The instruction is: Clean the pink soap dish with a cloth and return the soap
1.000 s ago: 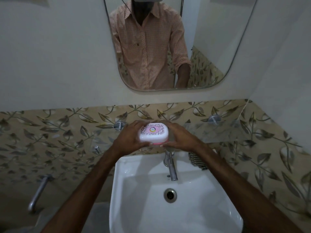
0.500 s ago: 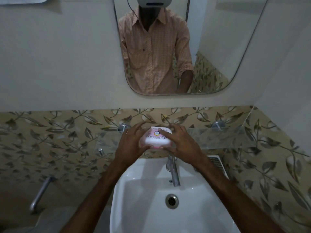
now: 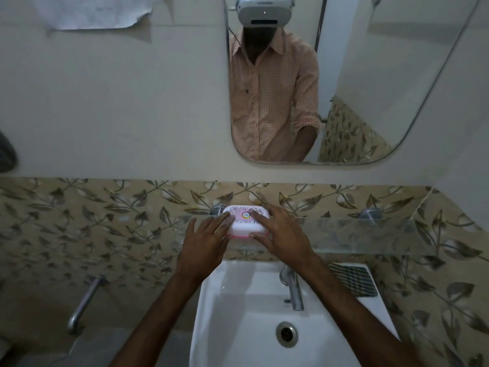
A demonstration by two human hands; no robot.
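Observation:
The pink soap dish (image 3: 244, 227), with its white patterned lid on, sits on the glass shelf (image 3: 370, 234) above the basin. My right hand (image 3: 283, 234) holds it, fingers over the lid and thumb against the pink front edge. My left hand (image 3: 205, 242) lies with straight fingers touching the dish's left side. A dark striped cloth (image 3: 354, 279) lies on the basin's back right corner. The soap is hidden from view.
Below the shelf is a white basin (image 3: 238, 327) with a steel tap (image 3: 293, 290) and a drain (image 3: 286, 334). A mirror (image 3: 370, 88) hangs on the wall above. A metal pipe (image 3: 82, 305) juts out of the tiled wall at the left.
Both hands carried the closed dish away from me and set it on the glass shelf. My left fingers have straightened off their grip on the dish.

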